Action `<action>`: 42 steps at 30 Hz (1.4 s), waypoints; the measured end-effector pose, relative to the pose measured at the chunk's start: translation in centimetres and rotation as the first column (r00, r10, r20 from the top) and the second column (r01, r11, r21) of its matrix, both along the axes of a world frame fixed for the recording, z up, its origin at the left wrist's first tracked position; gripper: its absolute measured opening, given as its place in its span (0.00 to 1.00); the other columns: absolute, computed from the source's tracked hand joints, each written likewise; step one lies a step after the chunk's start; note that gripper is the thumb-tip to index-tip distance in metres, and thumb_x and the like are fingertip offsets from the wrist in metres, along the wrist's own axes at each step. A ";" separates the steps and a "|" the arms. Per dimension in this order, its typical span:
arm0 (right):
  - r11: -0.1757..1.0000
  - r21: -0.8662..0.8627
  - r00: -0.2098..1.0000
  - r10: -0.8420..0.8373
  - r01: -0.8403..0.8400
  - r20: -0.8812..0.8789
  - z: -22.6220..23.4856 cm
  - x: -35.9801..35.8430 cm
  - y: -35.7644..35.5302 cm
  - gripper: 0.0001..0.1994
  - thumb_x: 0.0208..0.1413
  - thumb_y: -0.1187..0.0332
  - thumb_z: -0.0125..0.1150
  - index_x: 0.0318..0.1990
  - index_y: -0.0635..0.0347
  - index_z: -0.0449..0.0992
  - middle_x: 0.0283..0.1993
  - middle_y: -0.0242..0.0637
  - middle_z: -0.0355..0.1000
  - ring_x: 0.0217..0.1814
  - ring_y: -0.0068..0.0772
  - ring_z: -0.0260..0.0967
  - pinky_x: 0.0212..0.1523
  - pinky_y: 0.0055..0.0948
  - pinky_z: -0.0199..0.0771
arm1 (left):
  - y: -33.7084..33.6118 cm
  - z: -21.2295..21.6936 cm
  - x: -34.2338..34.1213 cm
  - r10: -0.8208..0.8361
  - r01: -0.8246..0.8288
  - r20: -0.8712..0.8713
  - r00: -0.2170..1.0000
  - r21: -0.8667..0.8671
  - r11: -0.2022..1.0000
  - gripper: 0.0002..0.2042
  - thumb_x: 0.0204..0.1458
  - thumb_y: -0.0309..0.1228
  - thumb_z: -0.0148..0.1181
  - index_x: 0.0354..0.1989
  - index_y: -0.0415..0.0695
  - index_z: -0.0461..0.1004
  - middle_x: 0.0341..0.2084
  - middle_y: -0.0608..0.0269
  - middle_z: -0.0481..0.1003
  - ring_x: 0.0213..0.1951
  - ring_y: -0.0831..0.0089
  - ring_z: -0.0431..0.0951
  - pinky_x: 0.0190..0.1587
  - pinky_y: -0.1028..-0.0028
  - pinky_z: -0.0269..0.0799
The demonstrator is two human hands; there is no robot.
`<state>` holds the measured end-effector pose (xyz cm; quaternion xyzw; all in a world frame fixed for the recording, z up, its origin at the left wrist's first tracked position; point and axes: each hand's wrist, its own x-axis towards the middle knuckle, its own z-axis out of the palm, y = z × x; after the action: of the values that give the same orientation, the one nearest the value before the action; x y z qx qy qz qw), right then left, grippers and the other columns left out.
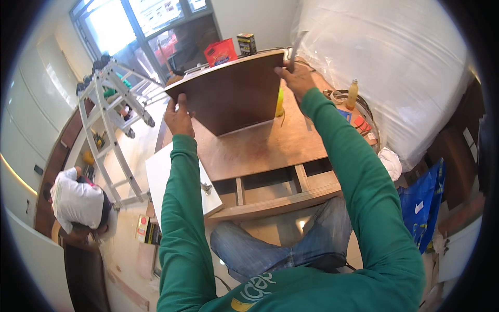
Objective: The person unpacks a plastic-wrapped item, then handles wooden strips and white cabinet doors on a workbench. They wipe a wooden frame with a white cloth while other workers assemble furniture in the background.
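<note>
In the head view, a person in green sleeves holds a dark brown panel (231,93) tilted up between both hands, its lower edge seeming to rest on the wooden surface (234,158). The left hand (179,119) grips the panel's left edge, thumb against the dark face. The right hand (297,80) pinches the upper right edge; a thin grey strip (298,46) rises beside it, and whether that hand holds it too is unclear.

Below the left hand, a white panel (157,171) lies with a metal hinge-like fitting (207,188) on it. Right of the right hand stand a yellowish bottle (352,94) and, nearer, small red items (361,124).

The work looks partway along: the brown panel is raised but not laid flat, and no fitting shows on its visible face. Its far side is hidden, so anything finished there cannot be told.
</note>
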<state>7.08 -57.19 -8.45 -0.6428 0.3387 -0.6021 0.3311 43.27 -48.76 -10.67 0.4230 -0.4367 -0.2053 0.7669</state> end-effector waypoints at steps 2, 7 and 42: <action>0.994 0.027 0.988 -0.098 0.102 -0.119 2.8 1.3 1.2 0.22 0.62 0.57 0.72 0.56 0.65 0.83 0.41 0.40 0.83 0.41 0.30 0.78 0.45 0.33 0.79 | -1.9 0.1 1.1 0.046 -0.050 -0.118 0.992 -0.031 0.998 0.28 0.61 0.49 0.71 0.59 0.40 0.77 0.47 0.64 0.81 0.39 0.77 0.79 0.30 0.76 0.76; 0.990 0.001 0.981 -0.139 0.140 -0.134 8.8 0.1 2.2 0.24 0.60 0.53 0.73 0.53 0.66 0.85 0.41 0.40 0.84 0.43 0.31 0.80 0.46 0.32 0.79 | 2.3 7.0 -0.6 0.117 -0.121 -0.084 0.990 -0.043 0.992 0.24 0.62 0.52 0.69 0.48 0.41 0.81 0.43 0.69 0.80 0.43 0.78 0.78 0.39 0.75 0.78; 0.927 0.187 0.882 -0.224 0.324 -0.415 6.4 -6.1 4.5 0.29 0.64 0.49 0.67 0.56 0.70 0.76 0.35 0.30 0.67 0.32 0.20 0.62 0.32 0.25 0.68 | 0.6 6.2 -4.4 -0.025 0.018 0.048 0.999 0.145 0.989 0.40 0.57 0.49 0.75 0.66 0.27 0.68 0.35 0.65 0.73 0.25 0.81 0.72 0.26 0.78 0.74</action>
<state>0.97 -52.68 -2.06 -0.6466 0.5589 -0.4566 0.2472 38.83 -48.15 -4.48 0.4776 -0.4441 -0.2341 0.7210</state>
